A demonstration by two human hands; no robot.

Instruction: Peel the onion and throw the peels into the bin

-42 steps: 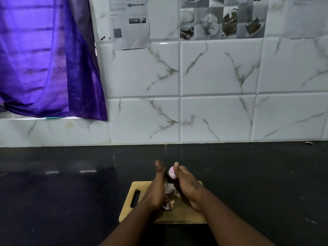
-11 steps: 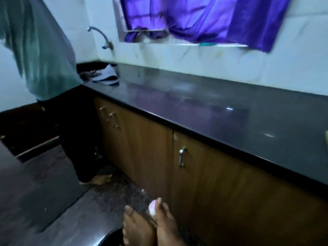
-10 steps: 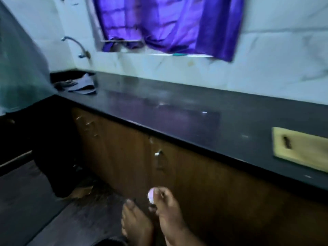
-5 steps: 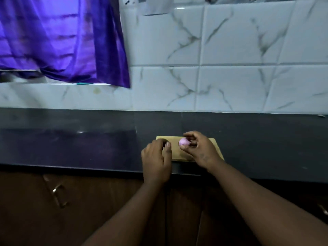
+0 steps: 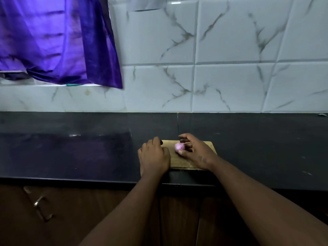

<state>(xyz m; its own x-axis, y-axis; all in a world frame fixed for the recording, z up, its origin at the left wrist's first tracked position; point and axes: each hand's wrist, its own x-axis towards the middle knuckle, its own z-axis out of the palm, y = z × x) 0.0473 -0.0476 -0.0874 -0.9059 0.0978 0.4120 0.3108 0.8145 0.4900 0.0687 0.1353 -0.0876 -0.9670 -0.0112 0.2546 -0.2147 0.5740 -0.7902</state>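
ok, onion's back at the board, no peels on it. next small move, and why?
Probably open the right hand and leave the onion on the cutting board. The onion looks smooth and pink, so seemingly peeled; no peels show on the board, and the onion sits low over the wood between the fingertips. The left hand rests at the board's left end, holding nothing visible.

The onion (image 5: 179,147) is small, rounded and fully peeled, with a pale pink-purple glossy surface and a small dark spot on its near face. It sits on the far half of the wooden cutting board (image 5: 182,161), loosely enclosed by the right hand (image 5: 196,153) at thumb and fingertips.
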